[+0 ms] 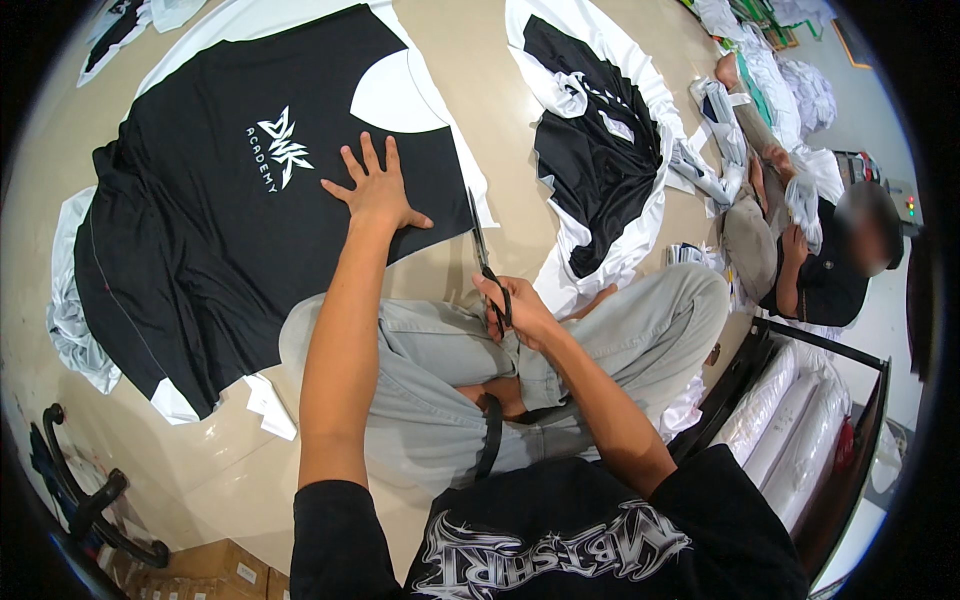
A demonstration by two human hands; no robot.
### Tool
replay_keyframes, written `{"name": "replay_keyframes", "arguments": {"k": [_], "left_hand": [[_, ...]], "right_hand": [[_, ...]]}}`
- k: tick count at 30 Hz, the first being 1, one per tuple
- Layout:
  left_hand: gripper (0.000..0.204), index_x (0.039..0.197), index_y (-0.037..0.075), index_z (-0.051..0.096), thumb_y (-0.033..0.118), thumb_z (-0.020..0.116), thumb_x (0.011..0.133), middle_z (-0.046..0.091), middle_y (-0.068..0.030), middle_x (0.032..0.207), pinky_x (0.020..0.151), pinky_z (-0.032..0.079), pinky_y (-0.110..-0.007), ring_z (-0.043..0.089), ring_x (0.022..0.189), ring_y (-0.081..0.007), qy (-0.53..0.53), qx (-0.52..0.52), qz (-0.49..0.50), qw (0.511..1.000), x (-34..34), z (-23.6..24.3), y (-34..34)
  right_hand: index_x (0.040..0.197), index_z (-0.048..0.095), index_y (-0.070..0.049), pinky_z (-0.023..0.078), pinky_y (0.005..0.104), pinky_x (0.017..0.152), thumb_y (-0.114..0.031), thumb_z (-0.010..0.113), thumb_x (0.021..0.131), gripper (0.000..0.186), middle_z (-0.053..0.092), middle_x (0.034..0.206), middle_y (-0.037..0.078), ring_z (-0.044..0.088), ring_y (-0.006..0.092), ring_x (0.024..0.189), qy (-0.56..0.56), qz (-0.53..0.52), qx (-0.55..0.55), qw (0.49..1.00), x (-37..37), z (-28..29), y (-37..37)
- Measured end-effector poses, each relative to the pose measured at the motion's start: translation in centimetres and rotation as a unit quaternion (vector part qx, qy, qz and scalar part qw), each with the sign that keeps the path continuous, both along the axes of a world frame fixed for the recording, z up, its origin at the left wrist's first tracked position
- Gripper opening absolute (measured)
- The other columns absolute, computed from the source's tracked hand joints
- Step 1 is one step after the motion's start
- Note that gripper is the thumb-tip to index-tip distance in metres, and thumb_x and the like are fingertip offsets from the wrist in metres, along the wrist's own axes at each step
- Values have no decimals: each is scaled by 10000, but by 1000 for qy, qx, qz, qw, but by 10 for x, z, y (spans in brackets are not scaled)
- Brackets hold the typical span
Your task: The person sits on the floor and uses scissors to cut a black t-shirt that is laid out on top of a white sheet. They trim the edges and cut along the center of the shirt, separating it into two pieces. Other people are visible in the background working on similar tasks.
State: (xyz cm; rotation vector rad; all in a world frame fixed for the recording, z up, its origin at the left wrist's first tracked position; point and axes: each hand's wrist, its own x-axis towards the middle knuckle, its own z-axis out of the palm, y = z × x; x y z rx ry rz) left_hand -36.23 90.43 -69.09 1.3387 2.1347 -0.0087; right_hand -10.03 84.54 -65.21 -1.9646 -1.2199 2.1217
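A large black fabric panel (200,230) with a white printed emblem lies spread on the floor, white cloth showing along its edges. My left hand (377,190) rests flat on it with fingers spread, just below a white curved neckline area (400,95). In my right hand (515,312) is a pair of black-handled scissors (483,250), my fingers wrapped round the handles. The blades point away from me along the panel's right edge, beside a strip of white fabric (470,165). Whether the blades are parted is hard to tell.
A second black and white fabric piece (600,150) lies crumpled to the right. Further right, a seated person (820,240) handles white cloth. Wrapped rolls (790,420) lie in a black-framed rack at lower right. A chair base (95,500) and cardboard boxes (215,570) stand at lower left.
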Motion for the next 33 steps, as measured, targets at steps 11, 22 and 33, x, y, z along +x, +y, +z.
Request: {"name": "replay_keyframes", "arguments": {"k": [11,22,33], "left_hand": [[1580,1670,114,123,533,1012,432,-38,-252,1720,1089,109,-862,-40,1553,-549,8,-3,-4,1000,-1,-4,0],[1506,1667,111,159,489,1014,486,-7,-231,1726,1107,112,-848,-54,1562,-524,-2,-6,2,1000,1,7,0],[1526,1668,118,150,495,1015,469,-17,-231,1726,1099,113,-855,-48,1562,-524,3,-7,2,1000,1,4,0]], "right_hand": [[780,539,-90,437,279,416,-541,722,940,512,547,584,9,569,127,455,16,9,18,1000,2,-7,0],[788,544,-82,421,265,410,-508,719,958,490,532,578,5,550,116,451,1,42,61,997,-6,-15,8],[785,537,-82,414,264,410,-485,736,953,480,524,566,11,551,118,442,13,39,66,997,-14,-17,27]]}}
